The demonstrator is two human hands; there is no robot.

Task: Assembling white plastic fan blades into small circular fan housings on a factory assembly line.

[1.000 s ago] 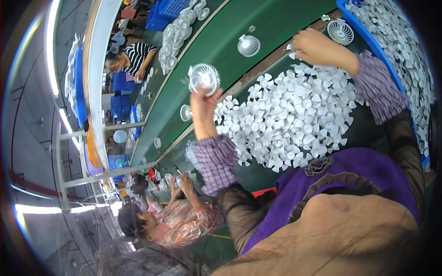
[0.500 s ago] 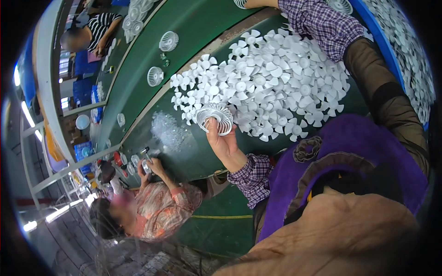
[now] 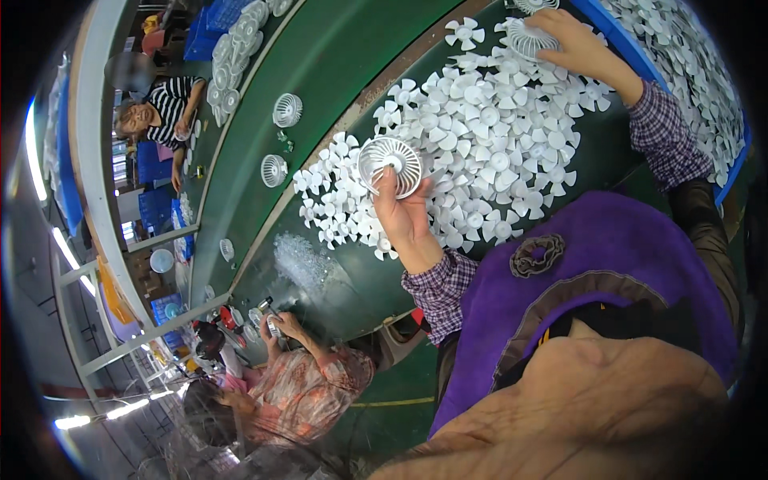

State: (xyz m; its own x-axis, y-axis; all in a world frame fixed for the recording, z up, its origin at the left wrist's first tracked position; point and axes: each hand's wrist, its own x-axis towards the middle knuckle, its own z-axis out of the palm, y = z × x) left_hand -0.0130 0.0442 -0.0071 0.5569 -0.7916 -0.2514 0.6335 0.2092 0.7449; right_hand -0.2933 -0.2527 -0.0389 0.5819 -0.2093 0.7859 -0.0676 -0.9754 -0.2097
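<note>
My left hand (image 3: 406,218) holds up a round white slotted fan guard (image 3: 390,164), thumb in its middle, over the left part of a heap of white plastic fan blades (image 3: 480,152). At the heap's far right edge, my right hand (image 3: 582,44) is closed on a second white fan guard (image 3: 530,40), its fingers along the rim. Another white fan guard (image 3: 534,5) lies just beyond that one, partly cut off by the picture's top edge.
Two white guards (image 3: 274,170) stand on the green conveyor belt (image 3: 336,80), with small clear pieces nearby. Clear plastic bits (image 3: 300,260) lie left of the blades. A blue bin (image 3: 656,64) full of blades stands right. Co-workers sit at lower left and far left.
My right hand has come back from the belt side toward the right with a fan guard. My left hand has turned its guard to face upward more. The view has shifted slightly.
</note>
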